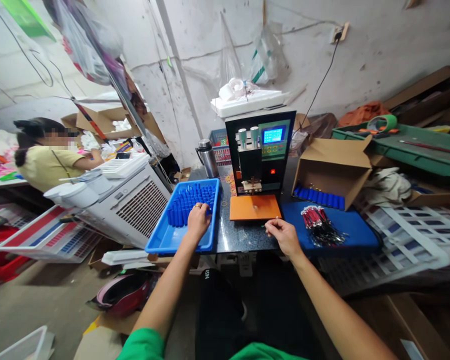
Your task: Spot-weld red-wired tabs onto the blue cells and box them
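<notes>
My left hand (197, 220) reaches into a blue plastic tray (161, 241) and rests on upright blue cylindrical cells (187, 200), fingers curled around one or two of them. My right hand (283, 234) hovers at the dark table's front edge, pinching a small thin wire piece between thumb and fingers. Straight ahead stands a black spot-welding machine (260, 150) with a lit blue screen. An orange plate (255, 207) lies at its foot.
A bundle of red-and-black wires (320, 225) lies on a blue mat (345, 227) to the right. An open cardboard box (333, 165) holds more blue cells. A steel flask (208, 157) and an air cooler (127, 200) stand left. Another person (48, 157) sits at far left.
</notes>
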A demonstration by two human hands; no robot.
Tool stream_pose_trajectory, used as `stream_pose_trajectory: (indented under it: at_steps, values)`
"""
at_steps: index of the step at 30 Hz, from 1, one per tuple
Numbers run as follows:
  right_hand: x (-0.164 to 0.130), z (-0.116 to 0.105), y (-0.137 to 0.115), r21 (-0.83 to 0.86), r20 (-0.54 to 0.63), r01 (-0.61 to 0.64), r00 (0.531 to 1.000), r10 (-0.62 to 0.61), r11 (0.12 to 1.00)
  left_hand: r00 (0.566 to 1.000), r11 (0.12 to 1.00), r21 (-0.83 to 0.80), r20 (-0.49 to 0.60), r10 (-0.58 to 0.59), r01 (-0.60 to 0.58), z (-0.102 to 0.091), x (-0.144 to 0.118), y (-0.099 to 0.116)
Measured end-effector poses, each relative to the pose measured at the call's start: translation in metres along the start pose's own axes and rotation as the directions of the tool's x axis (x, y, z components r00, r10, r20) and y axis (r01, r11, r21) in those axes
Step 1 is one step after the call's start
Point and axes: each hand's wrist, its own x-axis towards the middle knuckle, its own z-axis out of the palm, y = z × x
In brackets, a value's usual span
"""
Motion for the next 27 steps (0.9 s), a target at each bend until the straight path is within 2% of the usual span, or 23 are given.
stream_pose_trajectory:
  at_steps: [4,8,11,13,17,19,22,24,27]
  values:
    - [0.000,-0.001,0.000,0.029,-0.004,-0.022,1.000,0.022,0.999,0.998,0.961,-0.268,0.014,-0.061,0.062,0.002,-0.004,-0.006]
    - [0.001,-0.004,-0.002,0.064,-0.023,-0.026,0.999,0.028,0.998,0.978,0.830,-0.545,-0.078,-0.195,0.122,-0.009,0.000,-0.002]
    - [0.004,-0.008,-0.002,0.073,-0.049,-0.023,0.998,0.027,0.997,0.954,0.705,-0.704,-0.144,-0.262,0.087,-0.020,0.011,0.020]
    - [0.007,-0.010,-0.001,0.084,-0.071,-0.023,0.997,0.029,0.996,0.970,0.623,-0.781,-0.116,-0.214,0.043,-0.020,0.021,0.043]
    - [0.013,-0.010,0.001,0.102,-0.100,-0.026,0.994,0.037,0.994,1.000,0.444,-0.896,0.012,-0.004,0.012,0.003,0.039,0.095]
    - [0.017,-0.011,0.001,0.111,-0.113,-0.025,0.993,0.037,0.994,0.998,0.433,-0.901,0.053,0.044,0.029,0.020,0.045,0.116]
    - [0.023,-0.013,-0.002,0.127,-0.142,-0.015,0.989,0.033,0.992,0.994,0.450,-0.889,0.106,0.032,0.080,0.040,0.048,0.137]
    - [0.030,-0.014,-0.004,0.127,-0.158,-0.006,0.987,0.026,0.992,0.992,0.411,-0.905,0.124,0.015,0.107,0.047,0.047,0.143]
    - [0.046,-0.012,-0.006,0.122,-0.173,0.011,0.985,0.011,0.993,0.996,0.364,-0.927,0.094,-0.003,0.089,0.053,0.047,0.146]
